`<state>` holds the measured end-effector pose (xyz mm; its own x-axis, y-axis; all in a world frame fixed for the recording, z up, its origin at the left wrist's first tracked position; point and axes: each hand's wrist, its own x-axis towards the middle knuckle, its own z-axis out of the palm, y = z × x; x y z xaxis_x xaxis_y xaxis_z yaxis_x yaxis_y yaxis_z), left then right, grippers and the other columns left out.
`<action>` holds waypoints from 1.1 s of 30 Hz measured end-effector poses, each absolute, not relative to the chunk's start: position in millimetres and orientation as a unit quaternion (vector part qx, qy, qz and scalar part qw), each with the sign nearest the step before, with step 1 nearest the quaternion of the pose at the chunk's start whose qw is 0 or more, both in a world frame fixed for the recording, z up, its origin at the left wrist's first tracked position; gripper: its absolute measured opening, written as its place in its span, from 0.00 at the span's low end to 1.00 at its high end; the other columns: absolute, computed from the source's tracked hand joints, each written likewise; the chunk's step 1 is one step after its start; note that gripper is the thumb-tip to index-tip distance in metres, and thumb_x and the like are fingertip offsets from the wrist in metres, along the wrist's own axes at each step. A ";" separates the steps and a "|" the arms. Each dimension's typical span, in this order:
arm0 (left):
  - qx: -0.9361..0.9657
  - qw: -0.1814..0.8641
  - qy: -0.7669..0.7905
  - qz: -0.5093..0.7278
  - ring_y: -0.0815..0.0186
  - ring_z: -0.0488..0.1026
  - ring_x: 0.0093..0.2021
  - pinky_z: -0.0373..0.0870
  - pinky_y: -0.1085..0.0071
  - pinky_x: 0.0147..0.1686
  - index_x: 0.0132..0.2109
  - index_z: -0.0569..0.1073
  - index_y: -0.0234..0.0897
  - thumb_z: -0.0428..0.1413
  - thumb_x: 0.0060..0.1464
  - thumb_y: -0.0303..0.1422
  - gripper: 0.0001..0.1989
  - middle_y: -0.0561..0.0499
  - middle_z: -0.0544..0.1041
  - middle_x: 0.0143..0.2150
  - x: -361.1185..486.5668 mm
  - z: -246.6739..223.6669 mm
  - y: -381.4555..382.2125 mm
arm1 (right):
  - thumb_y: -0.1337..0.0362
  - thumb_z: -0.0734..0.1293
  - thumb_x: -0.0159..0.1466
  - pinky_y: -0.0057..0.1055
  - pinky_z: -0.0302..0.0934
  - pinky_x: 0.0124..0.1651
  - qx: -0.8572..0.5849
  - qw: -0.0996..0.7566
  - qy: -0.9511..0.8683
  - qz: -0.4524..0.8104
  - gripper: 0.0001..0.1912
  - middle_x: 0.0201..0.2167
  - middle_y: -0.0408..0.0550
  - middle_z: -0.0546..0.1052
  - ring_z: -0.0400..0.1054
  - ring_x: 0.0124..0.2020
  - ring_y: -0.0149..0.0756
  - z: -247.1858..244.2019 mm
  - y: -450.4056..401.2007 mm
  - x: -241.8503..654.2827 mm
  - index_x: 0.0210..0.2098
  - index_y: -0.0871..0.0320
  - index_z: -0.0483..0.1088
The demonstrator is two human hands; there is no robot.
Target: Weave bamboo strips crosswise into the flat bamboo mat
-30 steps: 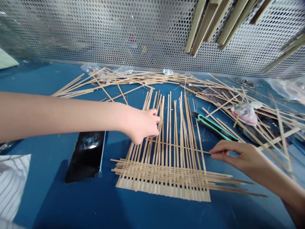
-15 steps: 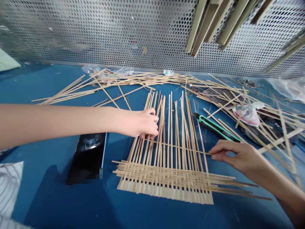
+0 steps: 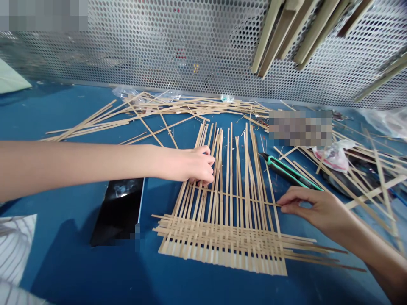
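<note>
A woven bamboo panel [image 3: 219,237] lies on the blue table, its long upright strips [image 3: 229,169] fanning away from me. My left hand [image 3: 202,167] is over the left-hand uprights with fingers curled down among them; its fingertips are partly hidden. One thin cross strip [image 3: 241,198] threads through the uprights, apart from the dense weave nearer me. Between thumb and forefinger, my right hand [image 3: 300,201] pinches this strip's right end, just beyond the rightmost upright. The cross strip's left end disappears under my left hand.
A black and green utility knife [image 3: 289,171] lies just beyond my right hand. Left of the panel rests a dark phone [image 3: 119,212]. Loose bamboo strips [image 3: 190,103] and plastic scraps [image 3: 333,154] spread along the perforated metal screen [image 3: 143,46] at the back.
My right hand has shifted slightly left with the cross strip's end. My left hand stays at the left-hand uprights. The whole view has moved a little.
</note>
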<state>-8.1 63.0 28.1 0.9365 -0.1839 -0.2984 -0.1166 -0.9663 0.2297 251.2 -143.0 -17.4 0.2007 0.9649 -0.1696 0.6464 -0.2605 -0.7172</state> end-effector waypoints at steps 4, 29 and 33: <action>0.981 0.103 -0.073 -0.149 0.63 0.66 0.42 0.50 0.61 0.51 0.33 0.72 0.38 0.46 0.55 0.14 0.16 0.51 0.78 0.34 -7.2 25.9 62.3 | 0.53 0.69 0.52 0.35 0.63 0.36 -0.743 0.238 -0.541 0.313 0.12 0.26 0.47 0.78 0.70 0.31 0.42 -17.2 -141.3 249.9 0.25 0.54 0.77; 0.982 0.083 -0.077 -0.151 0.62 0.64 0.44 0.50 0.63 0.52 0.34 0.72 0.38 0.48 0.50 0.13 0.16 0.51 0.77 0.34 -11.5 23.1 65.0 | 0.53 0.71 0.49 0.34 0.69 0.34 -0.752 0.255 -0.543 0.274 0.10 0.25 0.48 0.79 0.74 0.29 0.44 -9.5 -144.1 254.9 0.22 0.52 0.78; 0.982 0.076 -0.074 -0.158 0.61 0.65 0.44 0.49 0.63 0.52 0.34 0.71 0.38 0.47 0.50 0.12 0.17 0.51 0.77 0.34 -10.8 26.1 63.0 | 0.53 0.71 0.49 0.34 0.69 0.36 -0.756 0.240 -0.537 0.288 0.10 0.25 0.47 0.79 0.74 0.31 0.44 -12.9 -141.5 258.4 0.22 0.53 0.78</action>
<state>-10.8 63.0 26.1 0.9394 -0.1685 -0.2985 -0.1208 -0.9777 0.1720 258.4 -141.5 -12.9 0.2578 0.9496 -0.1785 0.6731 -0.3091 -0.6719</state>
